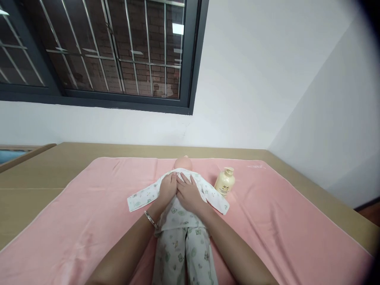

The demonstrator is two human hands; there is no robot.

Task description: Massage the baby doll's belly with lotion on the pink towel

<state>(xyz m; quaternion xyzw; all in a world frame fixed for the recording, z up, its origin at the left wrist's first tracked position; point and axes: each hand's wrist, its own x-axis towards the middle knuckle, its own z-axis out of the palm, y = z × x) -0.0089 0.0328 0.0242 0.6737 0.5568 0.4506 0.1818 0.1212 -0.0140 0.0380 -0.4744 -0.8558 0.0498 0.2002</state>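
A barred window [95,51] and white wall stand beyond the pink blanket [89,221] where a doll [181,206] lies on its back (in printed pyjamas). On its chest, left hand [168,188] and right hand [187,193] rest flat, fingers spread, gripping nothing. Right of the doll's shoulder stands a cream pump bottle [225,182].

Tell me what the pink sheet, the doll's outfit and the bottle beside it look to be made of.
Pink sheet: soft matte cloth, probably towelling; it creases and shows no shine.
Doll's outfit: thin printed fabric, likely cotton; limp sleeves lie flat.
Bottle: smooth cream plastic, faintly glossy, with a pump top.
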